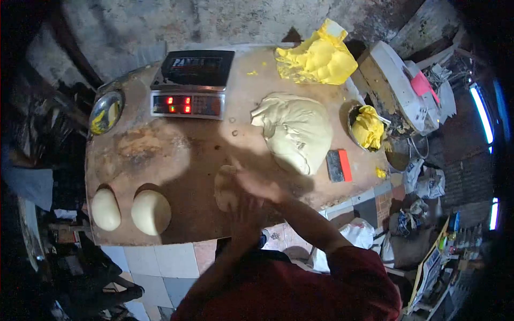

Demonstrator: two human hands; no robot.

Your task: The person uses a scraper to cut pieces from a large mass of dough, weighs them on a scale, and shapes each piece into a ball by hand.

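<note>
A small piece of dough (225, 188) lies on the wooden table in front of me, in shadow. My right hand (261, 184) is at its right side, fingers stretched out flat and a little blurred. My left hand (248, 212) is close below the right one, at the dough's lower right, with its straightened fingers partly covered by the right hand. Beyond them rests a large soft mass of dough (297, 134). A dough scraper (339, 165) with a red handle lies to its lower right. Two smooth dough balls, one (106, 209) beside the other (151, 212), sit at the front left.
A digital scale (188, 104) with lit red digits stands at the back. A yellow fatty block (321, 59) is at the back right, and a bowl (353, 128) of similar yellow stuff stands nearer. A metal dish (107, 112) with yellow smears is on the left edge.
</note>
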